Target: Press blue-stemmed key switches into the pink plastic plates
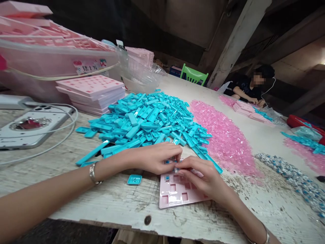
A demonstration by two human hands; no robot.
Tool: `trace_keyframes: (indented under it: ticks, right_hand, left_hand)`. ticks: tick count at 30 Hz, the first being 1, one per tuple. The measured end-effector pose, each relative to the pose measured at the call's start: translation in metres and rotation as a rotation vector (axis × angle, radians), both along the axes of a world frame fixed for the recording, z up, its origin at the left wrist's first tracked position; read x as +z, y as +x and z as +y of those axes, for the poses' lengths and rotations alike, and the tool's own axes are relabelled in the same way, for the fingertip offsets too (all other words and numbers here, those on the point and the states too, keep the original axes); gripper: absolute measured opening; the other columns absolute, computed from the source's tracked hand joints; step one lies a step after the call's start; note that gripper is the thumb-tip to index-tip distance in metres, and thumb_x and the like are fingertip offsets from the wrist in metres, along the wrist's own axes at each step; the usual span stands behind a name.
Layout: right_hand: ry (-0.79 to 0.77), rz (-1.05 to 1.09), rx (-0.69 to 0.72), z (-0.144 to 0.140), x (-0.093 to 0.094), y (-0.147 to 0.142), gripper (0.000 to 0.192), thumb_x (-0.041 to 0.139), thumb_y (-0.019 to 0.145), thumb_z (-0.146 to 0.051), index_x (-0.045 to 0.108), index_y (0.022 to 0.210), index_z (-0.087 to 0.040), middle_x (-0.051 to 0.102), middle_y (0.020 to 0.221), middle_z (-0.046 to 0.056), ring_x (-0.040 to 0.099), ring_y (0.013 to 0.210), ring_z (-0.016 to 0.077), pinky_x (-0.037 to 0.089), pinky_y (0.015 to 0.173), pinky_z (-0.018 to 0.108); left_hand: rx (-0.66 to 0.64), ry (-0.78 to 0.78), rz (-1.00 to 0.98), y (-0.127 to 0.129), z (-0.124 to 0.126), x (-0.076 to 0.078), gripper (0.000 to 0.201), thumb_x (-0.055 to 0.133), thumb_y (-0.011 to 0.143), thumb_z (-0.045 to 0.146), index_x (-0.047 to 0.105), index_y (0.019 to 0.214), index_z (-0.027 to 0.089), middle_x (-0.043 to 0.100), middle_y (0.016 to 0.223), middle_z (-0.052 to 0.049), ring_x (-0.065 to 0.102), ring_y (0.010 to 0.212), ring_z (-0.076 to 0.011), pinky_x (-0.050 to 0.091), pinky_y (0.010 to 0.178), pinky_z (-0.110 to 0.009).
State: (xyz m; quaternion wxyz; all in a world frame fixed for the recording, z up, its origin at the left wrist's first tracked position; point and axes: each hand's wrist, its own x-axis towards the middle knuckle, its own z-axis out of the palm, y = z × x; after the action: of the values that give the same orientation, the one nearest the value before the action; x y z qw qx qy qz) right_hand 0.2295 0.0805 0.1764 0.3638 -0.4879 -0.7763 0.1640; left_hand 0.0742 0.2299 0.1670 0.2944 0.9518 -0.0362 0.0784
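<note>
A pink plate with square recesses [175, 198] lies flat near the table's front edge. Over its far part are my left hand [162, 157] and my right hand [200, 173], fingertips close together. The fingers of both hands are pinched; what sits between them is too small to make out. A small clear and blue piece [167, 178] rests in one recess beside my fingers. Just left of the plate lies a single turquoise keycap [134, 179]. Beyond my hands spreads a heap of turquoise plastic keycaps [152, 118], mostly long ones, reaching close to my left wrist.
A pile of clear pink pieces [223, 135] spreads behind my right hand, with white and blue small parts [291, 173] further right. Stacked pink plates [91, 91], a large bin [38, 64] and a phone with a cable [33, 125] stand left. A person [248, 88] sits across the table.
</note>
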Motion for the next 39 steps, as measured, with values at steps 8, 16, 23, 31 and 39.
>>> trace_keyframes:
  ticks: [8, 16, 23, 31, 39]
  right_hand:
    - [-0.143, 0.06, -0.057, -0.005, 0.005, -0.004, 0.011, 0.064, 0.092, -0.021, 0.068, 0.102, -0.018, 0.074, 0.091, 0.003, 0.068, 0.079, 0.0136, 0.051, 0.071, 0.021]
    - [-0.239, -0.031, 0.054, -0.01, 0.016, -0.01, 0.014, 0.064, 0.093, -0.018, 0.068, 0.105, -0.015, 0.073, 0.1, 0.004, 0.065, 0.093, 0.0128, 0.047, 0.083, 0.018]
    - [-0.29, -0.078, 0.043, -0.007, 0.01, -0.008, 0.012, 0.061, 0.093, -0.014, 0.064, 0.105, -0.014, 0.064, 0.106, 0.008, 0.06, 0.099, 0.016, 0.046, 0.086, 0.024]
    - [-0.347, -0.095, 0.0, -0.003, 0.009, -0.003, 0.009, 0.063, 0.089, -0.013, 0.063, 0.098, -0.017, 0.065, 0.091, 0.003, 0.058, 0.083, 0.0145, 0.045, 0.078, 0.023]
    - [-0.307, -0.133, -0.011, -0.003, 0.009, -0.002, 0.005, 0.061, 0.093, -0.021, 0.063, 0.094, -0.017, 0.064, 0.081, 0.002, 0.056, 0.074, 0.0139, 0.043, 0.07, 0.022]
  left_hand:
    - [0.01, 0.016, 0.01, 0.0, 0.0, 0.001, 0.011, 0.047, 0.092, 0.027, 0.049, 0.084, 0.02, 0.058, 0.085, -0.002, 0.052, 0.08, -0.0195, 0.037, 0.073, -0.031]
    - [0.017, 0.019, 0.008, -0.001, -0.001, 0.002, 0.003, 0.047, 0.09, 0.021, 0.048, 0.087, 0.02, 0.06, 0.09, -0.004, 0.053, 0.084, -0.0201, 0.038, 0.076, -0.031]
    - [0.017, 0.039, 0.0, -0.001, -0.003, 0.004, 0.005, 0.046, 0.087, 0.019, 0.045, 0.083, 0.022, 0.056, 0.083, -0.002, 0.051, 0.08, -0.0198, 0.038, 0.073, -0.031]
    - [0.01, 0.042, 0.008, 0.0, -0.004, 0.004, 0.011, 0.042, 0.091, 0.027, 0.044, 0.082, 0.022, 0.058, 0.085, -0.004, 0.051, 0.079, -0.0208, 0.039, 0.073, -0.032]
    - [0.013, 0.049, -0.004, 0.0, -0.003, 0.004, 0.004, 0.045, 0.089, 0.021, 0.045, 0.085, 0.022, 0.058, 0.086, -0.003, 0.051, 0.081, -0.0205, 0.038, 0.074, -0.032]
